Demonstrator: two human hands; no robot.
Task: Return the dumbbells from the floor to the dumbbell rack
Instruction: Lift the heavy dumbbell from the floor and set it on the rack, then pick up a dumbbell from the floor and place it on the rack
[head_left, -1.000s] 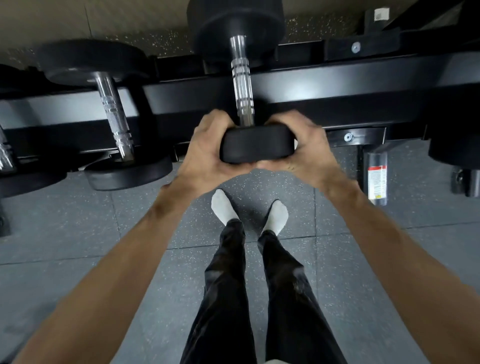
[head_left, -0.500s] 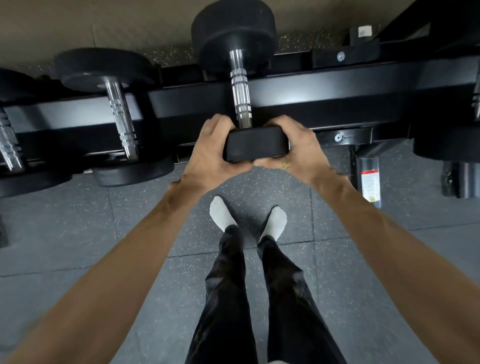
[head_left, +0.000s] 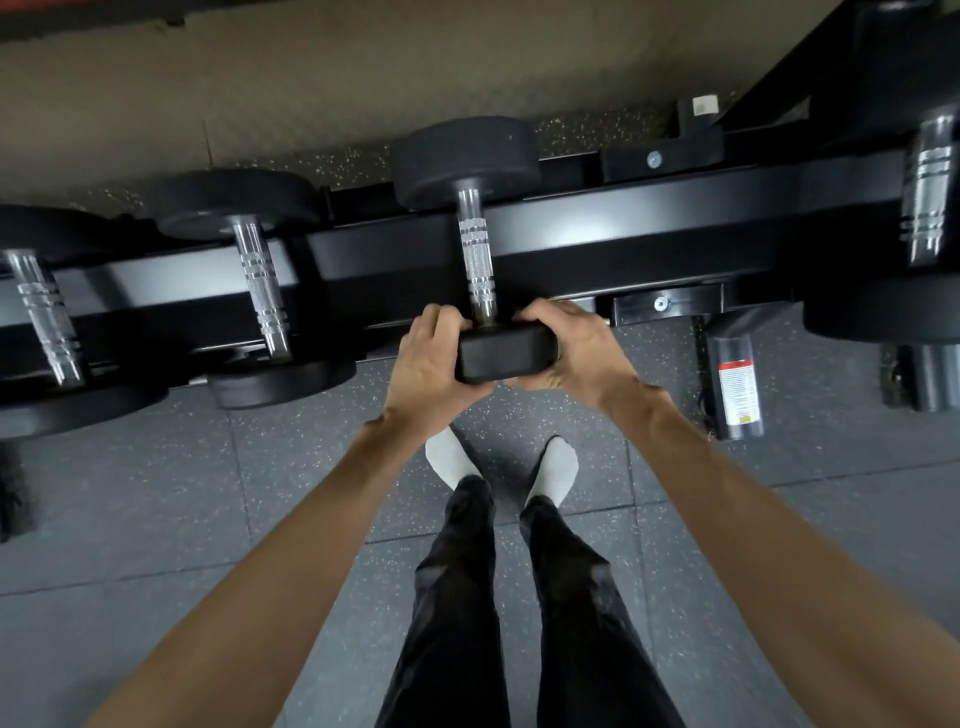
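Both hands (head_left: 511, 358) clasping dumbbell (head_left: 478, 260) above speckled floor (head_left: 156, 499)

One head-worn view looks steeply down, close over the dumbbell rack (head_left: 597, 244) and floor (head_left: 156, 493).

So the dumbbell rack (head_left: 623, 228) runs across the upper part of the frame. Middle dumbbell (head_left: 478, 260) lies across its rails, left hand (head_left: 426, 364) and right hand (head_left: 576, 353) on either side of its near head. Two more dumbbells (head_left: 260, 291) sit left of it, another one (head_left: 924, 208) far right. Socked feet (head_left: 556, 467) below center, on the floor (head_left: 156, 493).
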